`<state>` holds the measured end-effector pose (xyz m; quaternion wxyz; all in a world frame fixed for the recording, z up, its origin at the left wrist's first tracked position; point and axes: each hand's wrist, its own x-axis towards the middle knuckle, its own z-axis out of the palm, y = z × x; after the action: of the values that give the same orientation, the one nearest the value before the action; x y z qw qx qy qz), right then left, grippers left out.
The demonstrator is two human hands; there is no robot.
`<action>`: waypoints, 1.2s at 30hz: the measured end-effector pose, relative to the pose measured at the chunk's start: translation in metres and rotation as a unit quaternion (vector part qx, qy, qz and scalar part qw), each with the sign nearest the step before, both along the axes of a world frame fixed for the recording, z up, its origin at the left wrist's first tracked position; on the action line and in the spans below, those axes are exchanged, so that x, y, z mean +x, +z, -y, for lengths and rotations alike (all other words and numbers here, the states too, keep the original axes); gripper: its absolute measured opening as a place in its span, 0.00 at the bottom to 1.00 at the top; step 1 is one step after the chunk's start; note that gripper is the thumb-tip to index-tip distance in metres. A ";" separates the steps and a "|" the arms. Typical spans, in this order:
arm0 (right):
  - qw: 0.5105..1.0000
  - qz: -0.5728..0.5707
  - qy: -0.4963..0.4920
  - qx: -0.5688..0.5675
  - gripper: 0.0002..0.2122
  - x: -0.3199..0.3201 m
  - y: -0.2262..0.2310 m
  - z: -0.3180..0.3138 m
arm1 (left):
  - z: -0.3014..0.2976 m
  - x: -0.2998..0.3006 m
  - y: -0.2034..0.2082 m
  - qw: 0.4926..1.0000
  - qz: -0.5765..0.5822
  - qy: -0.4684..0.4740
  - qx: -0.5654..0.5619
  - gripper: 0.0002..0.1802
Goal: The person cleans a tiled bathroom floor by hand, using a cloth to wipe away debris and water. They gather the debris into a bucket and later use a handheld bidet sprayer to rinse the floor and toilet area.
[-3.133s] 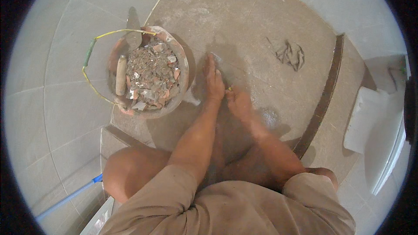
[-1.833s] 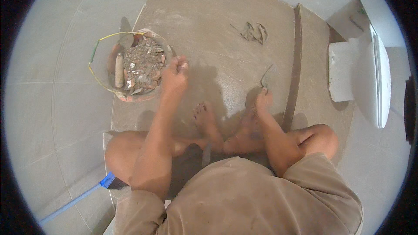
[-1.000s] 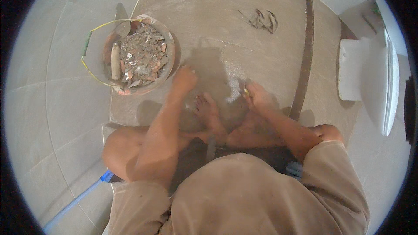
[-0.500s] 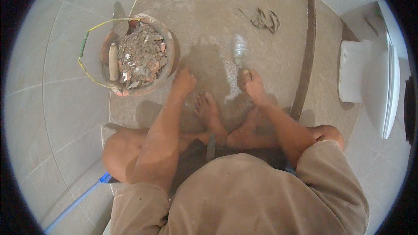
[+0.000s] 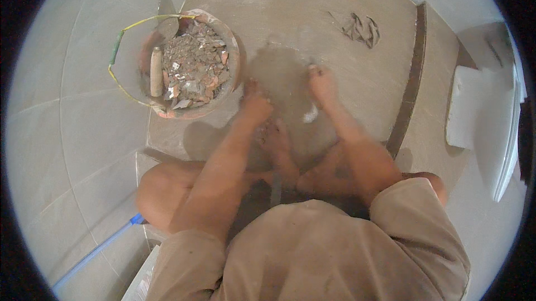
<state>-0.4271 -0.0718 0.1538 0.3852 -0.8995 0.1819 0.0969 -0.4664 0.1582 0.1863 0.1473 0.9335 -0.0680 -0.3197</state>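
Compared with the preceding frame, the right hand (image 5: 321,82) sits farther toward 11 o'clock on the floor (image 5: 290,5), and the left hand (image 5: 257,106) sits slightly farther toward 3 o'clock, closer to the toes. Clock directions take 12 as the top of the view.

Right hand: fingers folded around a small hand tool (image 5: 311,65). Only a dark tip shows, at the 11 o'clock side of the fingers; the tool type is unclear. Left hand: fingers point toward 12 o'clock; blur prevents telling whether it is clenched or released.

A bare foot (image 5: 279,143) lies just beside the left hand at 5 o'clock. A bright patch (image 5: 310,114) marks the floor at 6 o'clock from the right hand.

At 10 o'clock from the left hand stands a round bucket (image 5: 234,50) filled with rubble (image 5: 198,66). A wooden handle (image 5: 156,72) lies inside at 9 o'clock; a metal blade (image 5: 167,26) sits at 11 o'clock. The yellow bail (image 5: 127,23) swings outward toward 9 o'clock.

A crumpled grey rag (image 5: 363,31) lies at 1 o'clock from the right hand. At 3 o'clock runs a dark strip (image 5: 410,84); beyond it stands a white toilet (image 5: 472,111).
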 end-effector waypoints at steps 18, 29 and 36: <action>0.944 -0.093 0.315 0.039 0.17 0.090 0.059 0.037 | 0.004 0.012 -0.019 0.964 0.199 0.162 -0.062 0.54; 0.985 0.002 0.175 -0.007 0.16 -0.016 0.009 -0.039 | 0.015 0.044 -0.047 0.960 0.215 0.161 -0.083 0.44; 0.985 -0.042 0.151 0.070 0.17 -0.033 0.007 -0.081 | 0.017 0.058 -0.042 0.949 0.162 0.197 -0.187 0.41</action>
<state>-0.4601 0.0091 0.1607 0.4204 -0.8826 0.0526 0.2040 -0.4081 0.1414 0.1445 0.3661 0.9233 0.0353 -0.1104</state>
